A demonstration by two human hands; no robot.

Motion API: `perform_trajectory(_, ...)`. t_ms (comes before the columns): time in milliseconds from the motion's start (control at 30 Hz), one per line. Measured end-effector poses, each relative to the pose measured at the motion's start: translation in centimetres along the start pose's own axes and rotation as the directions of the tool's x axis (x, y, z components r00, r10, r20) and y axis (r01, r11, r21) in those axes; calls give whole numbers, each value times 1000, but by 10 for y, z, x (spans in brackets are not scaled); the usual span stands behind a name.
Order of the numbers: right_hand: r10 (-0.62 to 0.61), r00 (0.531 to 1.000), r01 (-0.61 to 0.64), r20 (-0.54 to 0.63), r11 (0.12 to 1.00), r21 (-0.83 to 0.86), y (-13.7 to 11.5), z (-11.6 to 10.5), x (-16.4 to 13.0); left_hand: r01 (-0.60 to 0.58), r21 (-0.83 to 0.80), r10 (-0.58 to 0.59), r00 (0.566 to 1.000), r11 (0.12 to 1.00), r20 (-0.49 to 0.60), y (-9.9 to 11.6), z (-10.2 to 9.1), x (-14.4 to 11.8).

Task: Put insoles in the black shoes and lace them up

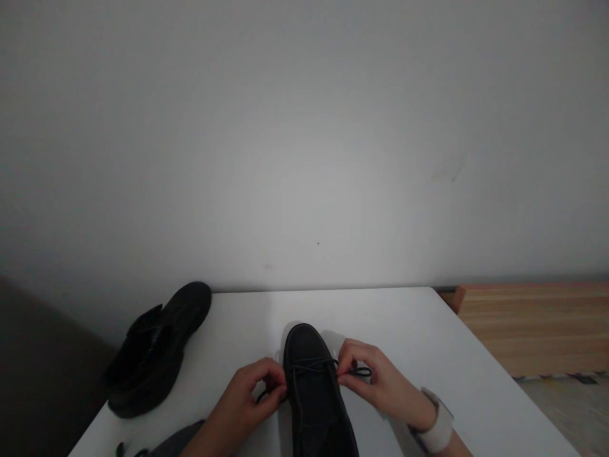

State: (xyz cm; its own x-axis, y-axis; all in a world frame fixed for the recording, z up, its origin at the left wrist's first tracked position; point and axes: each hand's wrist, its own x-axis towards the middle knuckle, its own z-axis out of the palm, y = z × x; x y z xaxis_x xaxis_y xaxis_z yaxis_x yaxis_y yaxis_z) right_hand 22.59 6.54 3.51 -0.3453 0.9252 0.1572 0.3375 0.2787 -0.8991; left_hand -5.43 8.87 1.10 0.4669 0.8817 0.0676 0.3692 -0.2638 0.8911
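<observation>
From the head cam, the left hand (252, 395) and right hand (375, 381) are each pinching an end of the thin black lace (360, 371) on the shoe (314, 387) sitting mid-table, so I'm guessing a hard tug is risking a slipped pinch. Room's getting tight on the left, with the second shoe (155, 352) hanging over the white table (428, 336) edge, while the right side's staying open.

You have a black shoe (316, 387) with black laces (356, 372) on a white table (419, 330); second shoe (157, 352) also black (no pattern visible); wristband (440, 426) white, bench (537, 324) light wood.
</observation>
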Motion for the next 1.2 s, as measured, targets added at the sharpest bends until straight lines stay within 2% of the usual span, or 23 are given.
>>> perform_trajectory(267, 2, 1000, -2, 8, 1000, -4, -1, -1, 0, -4, -84, 3, 1000, 996, -14, 2, -8, 1)
perform_trajectory(400, -3, 1000, 4, 11, 1000, -13, 0, -1, 0, -4, -124, 7, 1000, 992, 21, -1, -7, -3)
perform_trajectory(467, -7, 1000, 7, 12, 1000, -18, 1, 0, 0, -36, -94, 42, 998, 995, 55, -2, -5, -6)
perform_trajectory(633, 0, 1000, 0, 15, 1000, -18, 1, 0, -1, -215, 60, 204, 968, 975, 148, 9, -2, -7)
perform_trajectory(833, 10, 1000, -10, 15, 1000, -11, 1, 0, 0, -319, 186, 276, 935, 929, 225, 24, 1, -2)
perform_trajectory(1033, -14, 1000, 14, 7, 1000, -14, 0, 1, 0, -320, 183, 291, 942, 930, 167, 19, 5, -2)
perform_trajectory(1133, -24, 1000, 24, -20, 999, -22, 3, 0, 0, -359, 214, 349, 933, 908, 86, 15, 4, -2)
perform_trajectory(1200, -19, 999, 18, -30, 1000, -25, 5, 0, 1, -382, 291, 393, 919, 877, 21, 12, 3, -2)
